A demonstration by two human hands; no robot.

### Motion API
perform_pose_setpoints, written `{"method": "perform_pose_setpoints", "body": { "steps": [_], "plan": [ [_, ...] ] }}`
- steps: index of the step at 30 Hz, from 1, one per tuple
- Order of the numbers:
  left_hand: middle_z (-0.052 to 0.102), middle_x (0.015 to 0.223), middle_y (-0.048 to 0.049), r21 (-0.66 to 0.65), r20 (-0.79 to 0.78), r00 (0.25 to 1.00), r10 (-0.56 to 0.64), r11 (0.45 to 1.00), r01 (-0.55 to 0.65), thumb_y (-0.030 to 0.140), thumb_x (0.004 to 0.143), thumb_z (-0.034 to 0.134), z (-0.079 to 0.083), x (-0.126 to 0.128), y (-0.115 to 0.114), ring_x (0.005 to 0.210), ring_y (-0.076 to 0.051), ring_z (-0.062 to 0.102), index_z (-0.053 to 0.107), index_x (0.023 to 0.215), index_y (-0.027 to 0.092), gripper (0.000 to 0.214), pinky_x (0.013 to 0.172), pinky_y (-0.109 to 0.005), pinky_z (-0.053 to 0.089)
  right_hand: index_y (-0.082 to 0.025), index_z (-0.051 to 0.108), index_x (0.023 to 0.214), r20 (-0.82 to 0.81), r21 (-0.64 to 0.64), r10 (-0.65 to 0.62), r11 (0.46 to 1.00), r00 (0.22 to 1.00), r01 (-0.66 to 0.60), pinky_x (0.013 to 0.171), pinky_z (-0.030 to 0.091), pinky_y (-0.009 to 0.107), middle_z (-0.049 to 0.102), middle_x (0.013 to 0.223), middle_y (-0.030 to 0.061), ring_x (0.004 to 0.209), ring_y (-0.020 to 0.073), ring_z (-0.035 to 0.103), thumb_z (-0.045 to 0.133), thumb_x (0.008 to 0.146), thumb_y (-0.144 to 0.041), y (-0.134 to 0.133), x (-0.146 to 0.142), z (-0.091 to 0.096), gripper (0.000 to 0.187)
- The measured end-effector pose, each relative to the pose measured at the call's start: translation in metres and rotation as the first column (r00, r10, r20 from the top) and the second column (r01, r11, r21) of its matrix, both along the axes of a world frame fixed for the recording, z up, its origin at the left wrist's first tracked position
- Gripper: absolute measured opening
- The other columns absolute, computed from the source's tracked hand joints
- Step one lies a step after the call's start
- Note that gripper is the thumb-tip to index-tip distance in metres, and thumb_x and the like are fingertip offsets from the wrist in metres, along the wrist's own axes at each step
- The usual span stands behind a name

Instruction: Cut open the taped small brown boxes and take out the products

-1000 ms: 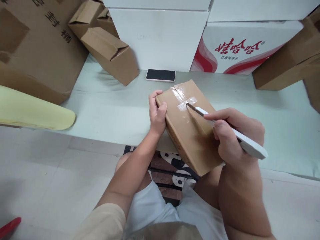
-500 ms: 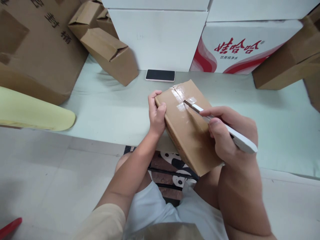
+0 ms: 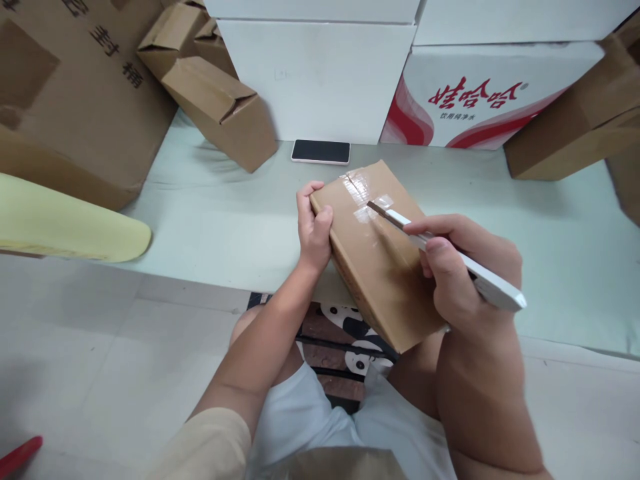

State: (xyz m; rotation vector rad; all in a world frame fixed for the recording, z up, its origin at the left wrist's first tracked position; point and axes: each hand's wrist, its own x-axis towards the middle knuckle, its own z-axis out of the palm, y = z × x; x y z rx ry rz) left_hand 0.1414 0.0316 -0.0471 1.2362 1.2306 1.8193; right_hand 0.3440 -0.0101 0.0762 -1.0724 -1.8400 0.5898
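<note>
A brown cardboard box lies tilted across the table's front edge, its near end over my lap. Clear tape crosses its upper face near the far end, with short strips beside it. My left hand grips the box's left far corner, thumb on top and fingers around the edge. In my right hand is a white utility knife, held like a pen. Its dark blade points at the tape; whether the tip touches the surface I cannot tell.
Behind the box lies a phone with a dark screen. White cartons stand along the back, one with red print. Brown boxes sit at back left and right. A pale yellow roll juts over the left table edge.
The knife's handle end and my right hand have shifted slightly to the right, while the blade tip stays at about the same spot. My left hand and the box have not visibly moved.
</note>
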Motion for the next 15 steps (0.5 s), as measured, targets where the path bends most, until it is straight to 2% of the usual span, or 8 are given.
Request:
{"method": "perform_pose_setpoints", "body": {
  "steps": [8,15],
  "plan": [
    [0.055,0.116,-0.0044,0.003,-0.019,0.999,0.042,0.999,-0.041,0.081,0.085,0.061,0.0018,-0.0012,-0.0002,0.101,-0.023,0.058,0.054,0.125,0.032,0.065,0.092,-0.038,0.051,-0.024,0.077,0.091,0.013,-0.021,0.031,0.999,0.999,-0.031,0.048,0.038,0.025,0.057,0.057,-0.0047,0.048,0.0095,0.049,0.059,0.095,-0.028,0.0008,-0.0011,0.002,0.019],
    [0.053,0.119,-0.0042,0.001,-0.023,1.0,0.01,1.0,-0.01,0.08,0.087,0.058,-0.0012,-0.0019,0.0001,0.103,-0.023,0.057,0.051,0.128,0.033,0.063,0.094,-0.037,0.05,-0.024,0.078,0.091,-0.004,-0.021,-0.022,1.0,1.0,0.022,0.047,0.037,0.027,0.057,0.057,-0.0032,0.047,0.011,0.049,0.059,0.097,-0.032,0.0003,-0.0015,-0.0002,0.022]
  ]
}}
